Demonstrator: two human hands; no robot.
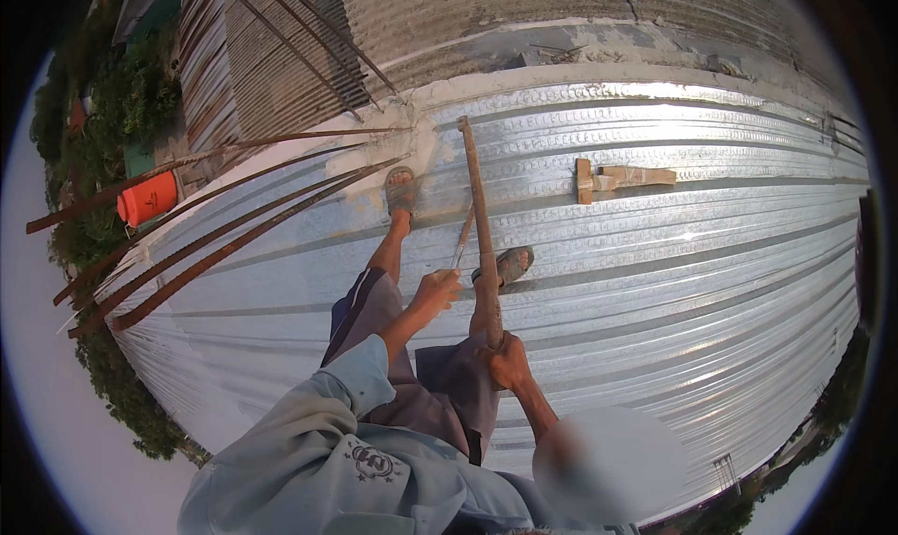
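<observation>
My left hand [437, 292] is closed on a thin rod-like tool [463, 233], which slants up toward my feet and partly passes behind a long rusty bar. My right hand [505, 357] grips the lower end of that rusty bar [474, 184], which extends up between my two sandaled feet. I am on a shiny corrugated metal roof [683, 273]. A cross-shaped piece of brown wood [636, 177] with pale wrapping lies on the sheets at right of the bar.
Several rusty rebars [238, 236] stick out past the roof edge at left. An orange cooler [150, 196] sits beyond them, near trees [131, 95]. Along the top runs a cement ledge [561, 74], with older grey corrugated roofing [468, 11] behind it.
</observation>
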